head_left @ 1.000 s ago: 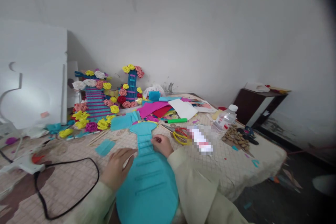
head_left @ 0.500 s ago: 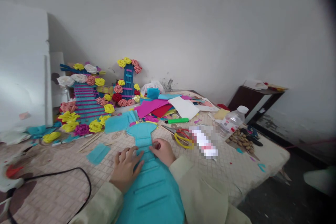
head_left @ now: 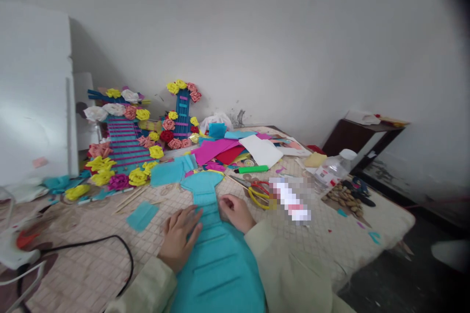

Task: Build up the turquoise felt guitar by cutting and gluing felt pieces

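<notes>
A turquoise paper-covered instrument shape (head_left: 223, 266), like a guitar or lute with ridges across its body and neck, lies on the table directly before me. My left hand (head_left: 180, 234) rests over the left side of its neck, fingers spread and stretched out, thumb along the surface. On the other side, my right hand (head_left: 238, 212) sits close by the neck's right edge with its fingers curled together. Whatever may be between those fingertips is hidden. Left of the neck is a small turquoise paper piece (head_left: 142, 215).
Flower-trimmed paper instruments (head_left: 127, 139) lean at the back left. Coloured paper sheets (head_left: 216, 150), a green cutter (head_left: 253, 169), yellow-and-red-handled scissors (head_left: 260, 198) and a plastic bottle (head_left: 332, 171) lie beyond my hands. A glue gun (head_left: 20, 244) with a black cord is at far left.
My right hand has drawn slightly away from the neck's edge. My left hand stays over the neck, its fingers shifted a little. The whole view has moved slightly.
</notes>
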Tool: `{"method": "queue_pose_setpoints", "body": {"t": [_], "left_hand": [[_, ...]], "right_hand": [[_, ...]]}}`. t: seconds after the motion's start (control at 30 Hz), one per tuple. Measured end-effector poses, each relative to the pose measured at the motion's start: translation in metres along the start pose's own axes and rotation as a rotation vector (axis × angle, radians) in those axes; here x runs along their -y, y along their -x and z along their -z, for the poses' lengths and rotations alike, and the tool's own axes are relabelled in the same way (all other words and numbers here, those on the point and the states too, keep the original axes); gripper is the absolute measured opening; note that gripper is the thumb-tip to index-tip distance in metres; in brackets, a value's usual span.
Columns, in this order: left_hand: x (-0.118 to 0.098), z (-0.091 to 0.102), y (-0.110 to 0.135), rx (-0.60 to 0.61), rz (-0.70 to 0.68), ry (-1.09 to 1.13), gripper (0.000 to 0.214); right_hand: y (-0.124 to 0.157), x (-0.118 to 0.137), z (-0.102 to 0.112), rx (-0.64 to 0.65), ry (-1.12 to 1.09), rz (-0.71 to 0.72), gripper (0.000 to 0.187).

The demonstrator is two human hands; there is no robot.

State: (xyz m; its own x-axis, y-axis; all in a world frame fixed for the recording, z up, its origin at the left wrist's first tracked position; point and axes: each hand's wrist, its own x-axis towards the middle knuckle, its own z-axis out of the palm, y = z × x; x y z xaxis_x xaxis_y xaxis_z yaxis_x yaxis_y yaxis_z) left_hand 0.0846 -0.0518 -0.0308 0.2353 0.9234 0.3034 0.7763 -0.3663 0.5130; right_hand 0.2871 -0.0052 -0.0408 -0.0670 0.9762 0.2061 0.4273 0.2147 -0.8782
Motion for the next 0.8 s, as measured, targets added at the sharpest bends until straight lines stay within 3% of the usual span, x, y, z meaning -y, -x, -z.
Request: {"method": "queue_pose_setpoints", "body": {"t": [0.17, 0.4, 0.63, 0.8], "left_hand": [[0.016, -0.001, -0.001, -0.062, 0.216, 0.284, 0.045], [0.012, 0.003, -0.002, 0.015, 0.286, 0.652, 0.048], [-0.008, 0.018, 0.001, -0.002, 0.393, 1.052, 0.046], [-0.015, 0.013, 0.009, 0.059, 0.485, 1.241, 0.043]], "right_hand": [[0.005, 0.002, 0.010, 0.075, -0.129, -0.037, 0.032], [0.008, 0.004, 0.015, 0.203, -0.399, -0.116, 0.051], [0.009, 0.017, 0.020, 0.219, -0.688, -0.259, 0.048], [0.011, 0.018, 0.015, 0.224, -0.781, -0.359, 0.033]]}}
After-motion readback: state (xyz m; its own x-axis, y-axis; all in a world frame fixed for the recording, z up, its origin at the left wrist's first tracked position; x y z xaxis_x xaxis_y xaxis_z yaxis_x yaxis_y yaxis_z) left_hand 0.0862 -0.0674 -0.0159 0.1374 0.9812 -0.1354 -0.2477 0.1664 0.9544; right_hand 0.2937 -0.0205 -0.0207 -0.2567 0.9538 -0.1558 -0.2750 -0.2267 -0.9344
